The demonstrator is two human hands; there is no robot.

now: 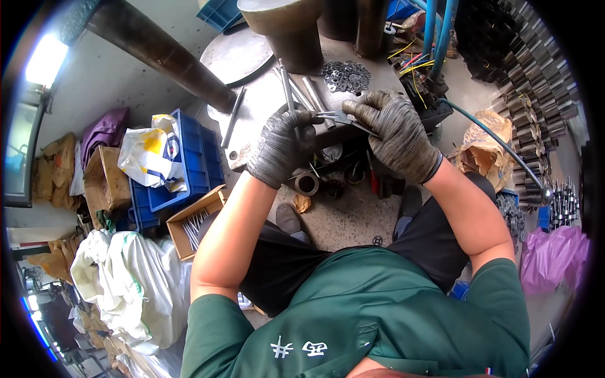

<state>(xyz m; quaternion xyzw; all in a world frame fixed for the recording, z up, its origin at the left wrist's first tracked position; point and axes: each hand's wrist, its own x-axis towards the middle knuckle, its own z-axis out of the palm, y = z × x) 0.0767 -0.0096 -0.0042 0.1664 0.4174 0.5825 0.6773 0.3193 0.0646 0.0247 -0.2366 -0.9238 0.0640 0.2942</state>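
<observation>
Both my hands wear dark grey knit gloves and meet over the front edge of a metal bench (252, 101). My left hand (283, 143) is closed around a slim metal rod (285, 82), which sticks up and away from the fist. In my right hand (397, 129) is a silver caliper (343, 118), pinched between thumb and fingers. Its jaws point left and reach the fingertips of my left hand; whether they touch the rod is hidden. Behind the hands, loose metal rods (314, 93) lie on the bench, with another rod (233, 118) farther left.
A pile of small metal rings (346, 77) lies on the bench near a heavy round machine column (283, 31). Blue crates (200, 157) and an open carton of thin rods (183, 234) stand left. Stacked metal cylinders (529, 126) and a blue hose (485, 140) are right.
</observation>
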